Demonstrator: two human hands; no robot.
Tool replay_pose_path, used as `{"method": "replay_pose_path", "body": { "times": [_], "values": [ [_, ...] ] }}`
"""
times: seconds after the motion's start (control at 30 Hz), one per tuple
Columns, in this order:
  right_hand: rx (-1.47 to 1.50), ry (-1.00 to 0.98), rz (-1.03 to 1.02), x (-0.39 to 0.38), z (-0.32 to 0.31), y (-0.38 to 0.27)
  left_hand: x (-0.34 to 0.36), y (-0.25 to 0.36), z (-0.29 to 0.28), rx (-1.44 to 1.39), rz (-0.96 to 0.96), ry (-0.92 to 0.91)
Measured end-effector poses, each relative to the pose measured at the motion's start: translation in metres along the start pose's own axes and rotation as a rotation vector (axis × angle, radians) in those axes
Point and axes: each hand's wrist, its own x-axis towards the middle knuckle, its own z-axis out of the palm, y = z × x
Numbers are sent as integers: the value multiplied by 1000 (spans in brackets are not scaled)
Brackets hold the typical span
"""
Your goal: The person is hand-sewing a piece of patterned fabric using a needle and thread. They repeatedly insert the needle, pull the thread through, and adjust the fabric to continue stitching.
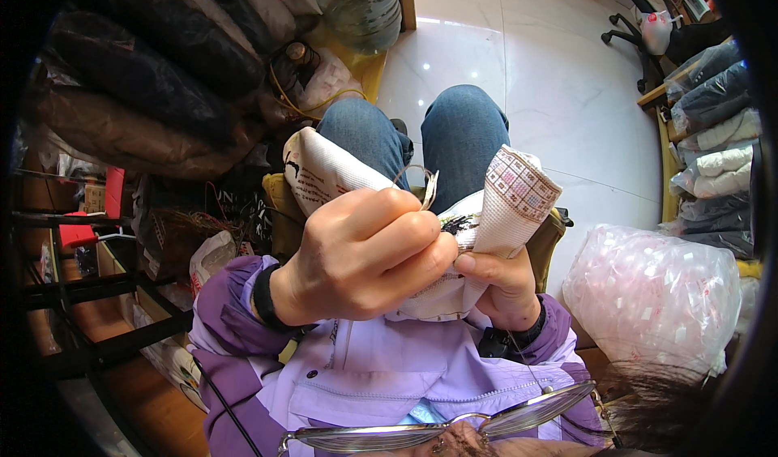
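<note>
A white cross-stitch cloth (519, 214), rolled at both ends, lies over my lap. Its right roll has a brown and pink grid border, and the left roll shows dark stitched marks. My right hand (506, 283) is closed on the cloth's near right part, thumb on top and fingers behind it. Over the middle of the cloth, my left hand (365, 250) is curled in a tight pinch, its fingertips close to my right thumb. A looped strand of pale brown thread (429, 188) sticks up from behind my left fist. Whether a needle is between the fingertips is hidden.
Dark bagged garments (146, 76) are piled at the far left, beside a large clear water bottle (361, 11). A black metal rack (89, 295) stands at my left. On the right are a stuffed plastic bag (652, 295) and shelves of wrapped clothes (717, 149).
</note>
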Motion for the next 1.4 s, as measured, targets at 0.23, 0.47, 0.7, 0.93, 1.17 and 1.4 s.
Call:
{"method": "replay_pose_path", "body": {
  "times": [0.23,0.47,0.7,0.93,1.17,1.4],
  "values": [
    [-19,10,-8,1,0,2,10,-18,2,-191,-27,-50],
    [-20,8,36,2,-1,2,6,-26,8,-371,-90,-100],
    [-34,22,-6,4,-3,4,5,-24,8,-442,-43,-76],
    [-21,10,-13,3,0,-1,-2,-15,5,-434,24,-135],
    [25,-15,2,4,-1,-1,-17,-6,11,20,184,21],
    [-13,45,12,3,-1,0,-21,15,-8,-1316,-555,84]
  ]
}}
